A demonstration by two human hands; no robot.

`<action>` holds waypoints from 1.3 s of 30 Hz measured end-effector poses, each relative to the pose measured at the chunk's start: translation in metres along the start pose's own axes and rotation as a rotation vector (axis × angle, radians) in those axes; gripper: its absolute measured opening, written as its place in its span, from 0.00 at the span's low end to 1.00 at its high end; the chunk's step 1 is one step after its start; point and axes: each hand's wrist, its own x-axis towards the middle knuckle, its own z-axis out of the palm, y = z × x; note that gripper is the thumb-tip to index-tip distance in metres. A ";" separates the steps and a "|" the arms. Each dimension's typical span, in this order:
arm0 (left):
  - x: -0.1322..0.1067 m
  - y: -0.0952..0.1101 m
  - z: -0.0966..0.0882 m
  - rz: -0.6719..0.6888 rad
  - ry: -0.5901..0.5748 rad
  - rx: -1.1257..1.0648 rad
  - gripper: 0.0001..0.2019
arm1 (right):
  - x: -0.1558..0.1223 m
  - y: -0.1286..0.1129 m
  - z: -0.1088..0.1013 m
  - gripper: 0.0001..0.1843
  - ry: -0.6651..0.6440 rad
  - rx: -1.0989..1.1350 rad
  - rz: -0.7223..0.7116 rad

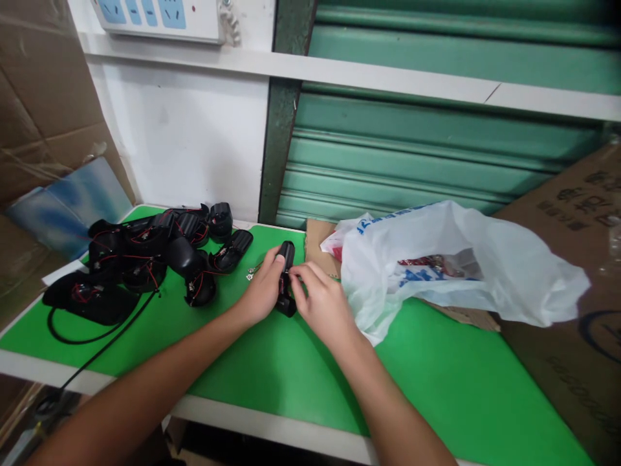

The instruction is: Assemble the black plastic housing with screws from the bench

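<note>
My left hand [264, 288] grips a small black plastic housing [286, 254] that stands on the green table [272, 369], thumb pressed near its top. My right hand [317, 301] meets it from the right, fingertips pinched at the part's side on something too small to make out. A few small metal bits [251, 273] lie just left of my left hand. Further left sits a pile of similar black housings with red wires [155, 252].
A white plastic bag [451, 265] lies on a flat cardboard piece [317, 243] right of my hands. Cardboard boxes [572, 278] stand at the right and left. A black cable [97, 336] loops off the table's left front edge. A green shutter [436, 136] is behind.
</note>
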 end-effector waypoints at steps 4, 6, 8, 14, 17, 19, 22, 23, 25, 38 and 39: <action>-0.003 0.000 0.001 0.017 0.002 0.007 0.21 | 0.000 -0.004 -0.002 0.11 -0.016 -0.070 -0.003; -0.005 0.000 0.001 0.032 0.007 0.017 0.22 | 0.000 -0.006 -0.004 0.11 -0.030 -0.108 0.004; -0.006 0.000 0.002 0.043 0.000 0.035 0.23 | 0.000 -0.009 -0.006 0.11 -0.052 -0.163 0.013; -0.010 0.002 0.001 0.060 -0.020 0.096 0.26 | 0.000 -0.017 -0.005 0.10 -0.102 -0.319 0.047; -0.010 0.003 0.000 0.052 -0.007 0.120 0.26 | 0.001 -0.018 -0.004 0.10 -0.110 -0.302 0.071; -0.010 0.003 0.000 0.057 -0.003 0.139 0.26 | 0.001 -0.016 -0.005 0.10 -0.122 -0.264 0.071; -0.008 0.002 -0.001 0.081 -0.020 0.110 0.26 | 0.003 -0.012 -0.009 0.10 -0.120 -0.206 0.051; -0.007 0.002 -0.002 0.084 -0.031 0.085 0.25 | 0.004 -0.011 -0.010 0.10 -0.102 -0.192 0.041; -0.004 0.002 -0.004 0.081 -0.052 0.025 0.25 | 0.005 -0.010 -0.012 0.10 -0.039 -0.159 0.026; -0.007 0.013 -0.007 0.097 -0.091 0.089 0.26 | 0.006 -0.009 -0.016 0.11 -0.023 -0.236 -0.064; -0.009 0.014 -0.007 0.107 -0.102 0.114 0.26 | 0.007 -0.009 -0.017 0.11 -0.028 -0.238 -0.077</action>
